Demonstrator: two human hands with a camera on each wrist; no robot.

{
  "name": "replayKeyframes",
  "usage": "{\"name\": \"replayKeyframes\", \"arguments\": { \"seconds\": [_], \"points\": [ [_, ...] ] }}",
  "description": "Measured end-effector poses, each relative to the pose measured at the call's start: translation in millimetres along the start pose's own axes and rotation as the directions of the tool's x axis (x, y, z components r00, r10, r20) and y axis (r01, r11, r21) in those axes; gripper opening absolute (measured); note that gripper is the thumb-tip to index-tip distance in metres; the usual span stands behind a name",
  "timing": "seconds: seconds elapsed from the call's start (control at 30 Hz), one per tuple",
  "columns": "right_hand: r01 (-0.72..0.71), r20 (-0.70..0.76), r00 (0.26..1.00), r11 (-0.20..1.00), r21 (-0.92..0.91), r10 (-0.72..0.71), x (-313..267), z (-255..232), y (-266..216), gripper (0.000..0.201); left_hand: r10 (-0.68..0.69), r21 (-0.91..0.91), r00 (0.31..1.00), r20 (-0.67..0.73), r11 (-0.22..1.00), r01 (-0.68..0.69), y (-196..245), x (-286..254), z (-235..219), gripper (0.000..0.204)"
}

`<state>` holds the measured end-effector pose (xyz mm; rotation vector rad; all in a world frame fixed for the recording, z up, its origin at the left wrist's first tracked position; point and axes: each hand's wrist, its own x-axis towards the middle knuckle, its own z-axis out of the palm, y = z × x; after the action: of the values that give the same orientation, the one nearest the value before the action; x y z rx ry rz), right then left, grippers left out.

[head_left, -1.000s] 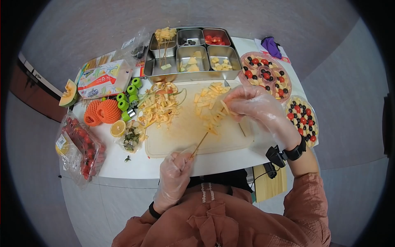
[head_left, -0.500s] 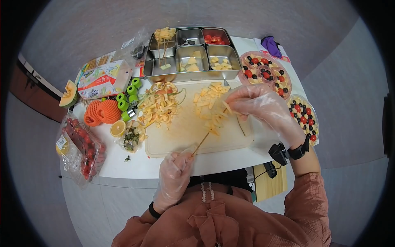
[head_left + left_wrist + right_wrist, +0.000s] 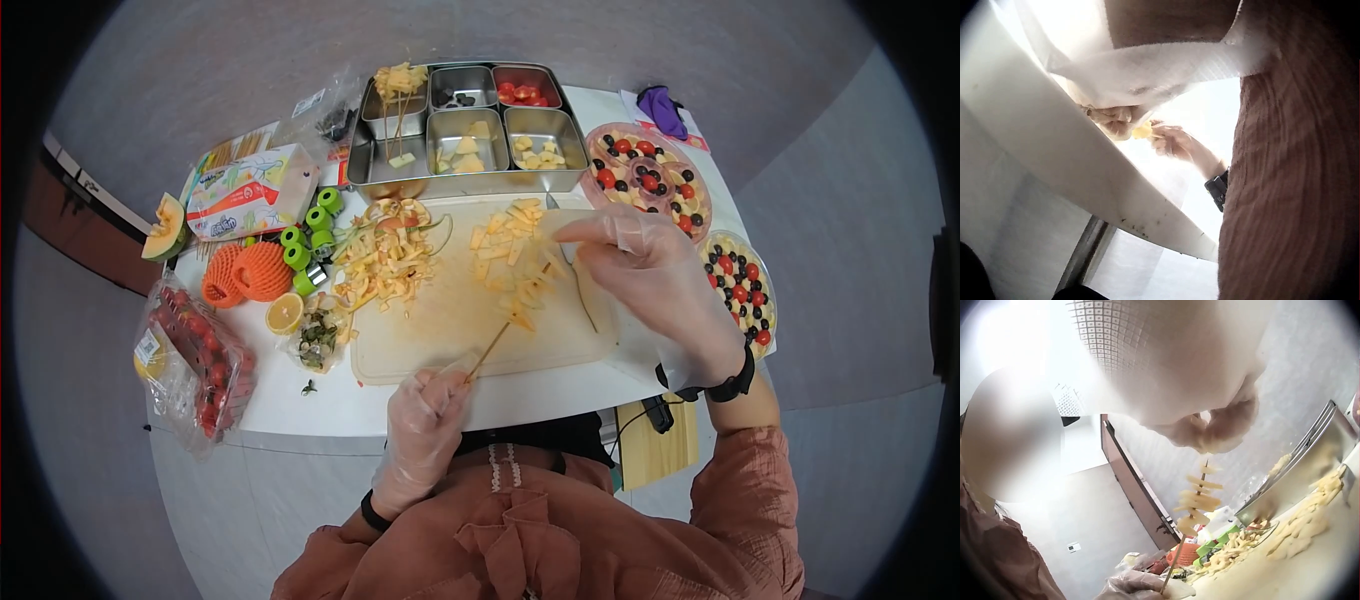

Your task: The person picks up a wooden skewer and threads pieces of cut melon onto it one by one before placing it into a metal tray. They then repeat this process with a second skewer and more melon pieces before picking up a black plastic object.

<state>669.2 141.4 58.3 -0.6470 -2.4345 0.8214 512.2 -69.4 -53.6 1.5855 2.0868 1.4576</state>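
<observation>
In the head view my gloved left hand [image 3: 425,425] grips the lower end of a wooden skewer [image 3: 489,345], which slants up over the cutting board. Thin pale yellow fruit slices [image 3: 1197,503] are threaded along the skewer's upper part, its sharp tip bare above them. My gloved right hand [image 3: 660,285] is beside that tip, index finger reaching left with a gap to the thumb; nothing shows between them. Under both hands lies the cutting board [image 3: 420,350], with cut yellow strips [image 3: 505,235] at its back and a heap of peelings [image 3: 395,250] on the left.
A knife [image 3: 583,290] lies on the board's right side. Behind stands a steel tray [image 3: 470,184] with fruit compartments and finished skewers [image 3: 402,85]. Decorated fruit platters [image 3: 738,295] are at right; a tomato pack [image 3: 205,360], orange foam nets [image 3: 262,272] and green cutters [image 3: 298,250] at left.
My right hand had a pale slice at its fingertips by the skewer tip; its fingers have since spread and drawn slightly back, and the slice has left them. My left hand holds the skewer still.
</observation>
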Motion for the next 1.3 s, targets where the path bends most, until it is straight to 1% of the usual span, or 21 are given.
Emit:
{"name": "replayKeyframes", "arguments": {
  "seconds": [0.03, 0.17, 0.23, 0.27, 0.33, 0.47, 0.5, 0.53, 0.57, 0.6, 0.63, 0.67, 0.73, 0.77, 0.83, 0.97, 1.03, 1.07, 1.13, 1.27, 1.3],
  "points": [
    [0.034, -0.021, 0.999, 0.999, -0.025, -0.034, 0, 0, 1, 0.022, -0.022, -0.044, 1.000, 0.001, 0.999, 0.022, 0, 0, 0, 0.020],
    [0.037, -0.031, 0.999, 0.999, 0.012, -0.037, -3, -1, -4, 0.021, -0.045, -0.075, 0.999, 0.014, 0.996, 0.046, -3, -1, 0, 0.019],
    [0.153, -0.096, 0.983, 0.988, -0.019, -0.154, -4, 4, -2, 0.022, -0.072, -0.101, 0.997, 0.038, 0.992, 0.076, -3, -1, -1, 0.017],
    [0.152, -0.097, 0.983, 0.988, -0.019, -0.153, -5, 5, 0, 0.022, -0.072, -0.101, 0.997, 0.039, 0.992, 0.076, -3, -1, -1, 0.017],
    [0.211, -0.109, 0.971, 0.977, -0.030, -0.213, -5, 8, 3, 0.024, -0.062, -0.103, 0.998, 0.031, 0.993, 0.065, -3, -1, 0, 0.017],
    [0.203, -0.114, 0.972, 0.979, -0.020, -0.204, -7, 9, -4, 0.024, -0.031, -0.088, 0.999, 0.041, 0.996, 0.035, -5, 0, -1, 0.017],
    [0.035, -0.025, 0.999, 0.999, -0.006, -0.035, -8, 5, -13, 0.022, -0.028, -0.082, 0.999, 0.038, 0.996, 0.031, -4, 0, -1, 0.018],
    [-0.134, 0.066, 0.989, 0.991, -0.007, 0.134, -9, 3, -18, 0.021, -0.024, -0.076, 0.999, 0.035, 0.997, 0.026, -4, 0, -1, 0.018],
    [-0.135, 0.065, 0.989, 0.991, -0.007, 0.135, -8, 5, -14, 0.021, -0.023, -0.076, 0.999, 0.035, 0.997, 0.026, -3, 0, 0, 0.018],
    [0.000, 0.009, 1.000, 1.000, -0.015, 0.000, -8, 10, -5, 0.023, -0.040, -0.085, 0.999, 0.024, 0.995, 0.042, -1, 0, 0, 0.018],
    [0.134, -0.045, 0.990, 0.990, -0.032, -0.135, -7, 13, -1, 0.024, -0.056, -0.095, 0.998, 0.013, 0.994, 0.057, 0, 0, 1, 0.018],
    [0.134, -0.045, 0.990, 0.990, -0.032, -0.135, -8, 13, -2, 0.024, -0.056, -0.095, 0.998, 0.013, 0.994, 0.057, 0, 0, 1, 0.018],
    [-0.103, 0.018, 0.995, 0.986, 0.130, 0.102, -9, 12, -8, 0.024, -0.052, -0.063, 0.999, 0.016, 0.997, 0.053, -1, 0, 0, 0.017],
    [-0.103, 0.017, 0.995, 0.986, 0.130, 0.102, -9, 12, -9, 0.024, -0.051, -0.063, 0.999, 0.017, 0.997, 0.052, -1, 0, 0, 0.017],
    [-0.170, 0.051, 0.985, 0.970, 0.174, 0.163, -9, 12, -10, 0.024, -0.045, -0.030, 0.999, 0.007, 0.999, 0.045, 0, 1, 0, 0.018],
    [-0.186, 0.051, 0.982, 0.965, 0.185, 0.180, -9, 15, -10, 0.025, -0.029, -0.020, 1.000, -0.006, 0.999, 0.029, -2, 0, 1, 0.018],
    [-0.248, 0.094, 0.968, 0.946, 0.207, 0.233, -9, 14, -14, 0.025, -0.030, -0.021, 1.000, -0.002, 0.999, 0.030, -4, -1, 2, 0.018],
    [-0.247, 0.094, 0.968, 0.947, 0.207, 0.232, -8, 12, -18, 0.025, -0.030, -0.021, 1.000, -0.003, 0.999, 0.030, -5, -1, 2, 0.018],
    [-0.411, 0.183, 0.911, 0.858, 0.309, 0.371, -7, 7, -25, 0.026, -0.025, -0.028, 1.000, -0.010, 0.999, 0.025, -5, -2, 2, 0.019],
    [-0.442, 0.222, 0.896, 0.824, 0.353, 0.385, -5, 1, -21, 0.025, -0.026, -0.029, 0.999, -0.021, 0.999, 0.025, -5, -1, 1, 0.019],
    [-0.410, 0.163, 0.912, 0.816, 0.408, 0.377, -6, 2, -15, 0.023, -0.037, -0.047, 0.999, -0.022, 0.998, 0.036, -4, -1, 1, 0.018]
  ]
}}
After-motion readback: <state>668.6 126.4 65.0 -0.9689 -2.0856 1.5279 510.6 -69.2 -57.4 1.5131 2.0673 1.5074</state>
